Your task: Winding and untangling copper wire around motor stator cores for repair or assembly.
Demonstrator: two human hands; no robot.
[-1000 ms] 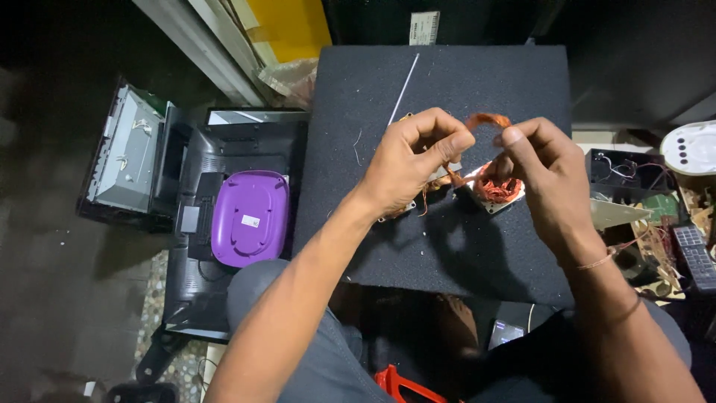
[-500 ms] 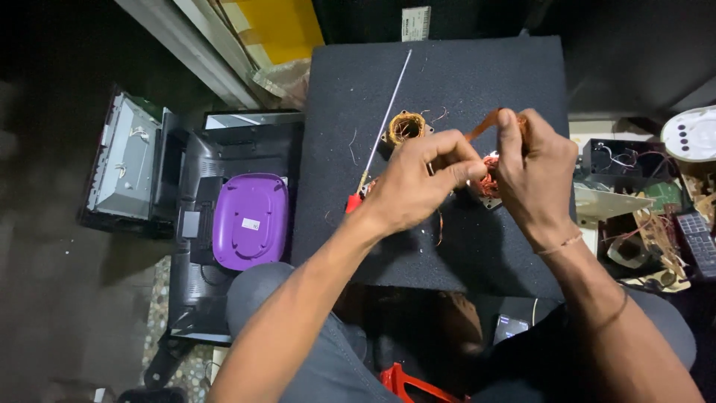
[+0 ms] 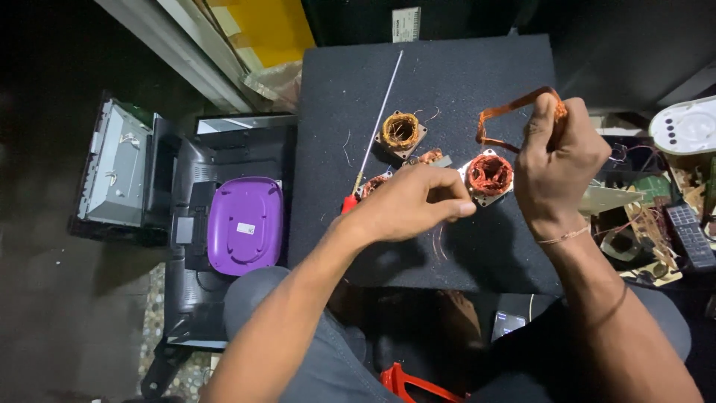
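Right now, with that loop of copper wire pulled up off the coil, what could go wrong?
The right hand holds a copper wire loop raised above the square coil; a hard tug might snap the strand or drag the loose coil across the dark mat. The left hand pinches close to that coil, so thin wire could cut fingertips. The long red-handled screwdriver lies right beside the left hand and could get knocked.
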